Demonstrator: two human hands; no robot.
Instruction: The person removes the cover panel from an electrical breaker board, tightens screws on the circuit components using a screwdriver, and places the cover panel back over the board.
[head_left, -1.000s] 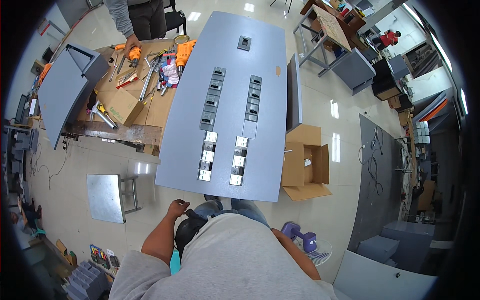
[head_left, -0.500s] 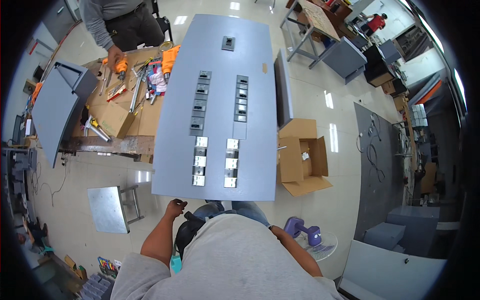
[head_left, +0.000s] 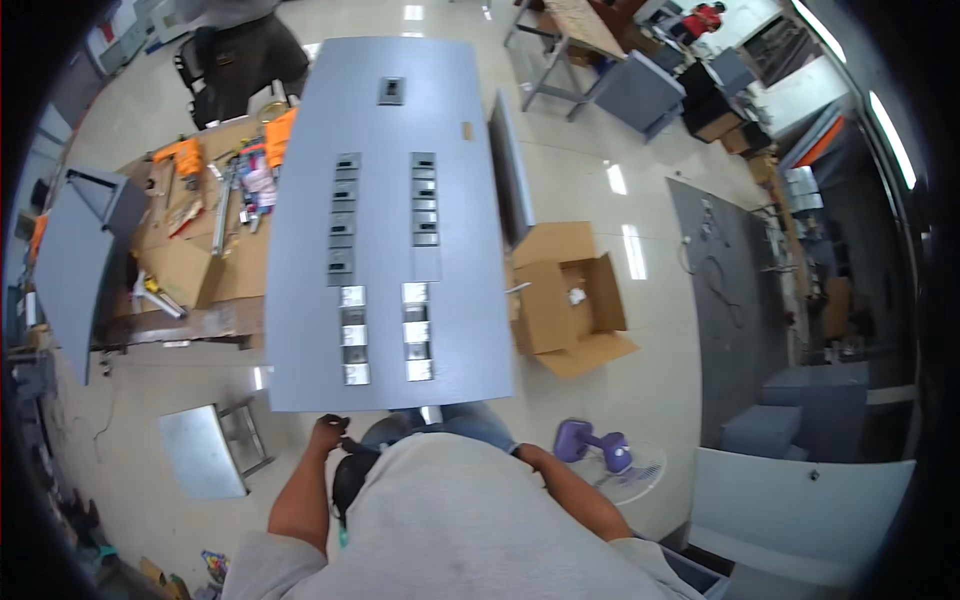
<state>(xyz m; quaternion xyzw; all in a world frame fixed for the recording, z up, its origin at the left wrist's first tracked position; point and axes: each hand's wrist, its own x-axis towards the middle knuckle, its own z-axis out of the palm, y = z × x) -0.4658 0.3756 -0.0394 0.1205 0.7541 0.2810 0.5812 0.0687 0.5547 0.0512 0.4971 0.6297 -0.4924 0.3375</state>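
A large grey metal panel lies before me. Two columns of black breaker switches show through its cutouts. Bright metal pieces sit in the slots nearest me. My left hand hangs just off the panel's near left corner, apart from it. Its fingers are curled together; anything in them is too small to make out. My right hand is at my right thigh, below the near edge, with its fingers hidden.
On the left, a workbench holds orange drills, hand tools and a cardboard box. A metal stool stands lower left. To the right are an open carton and a purple-white fan. Another person stands beyond the bench.
My view has shifted, so the panel appears further left. My left hand stays near the panel's corner. The other person's hand has left the orange drill, and that person has moved back.
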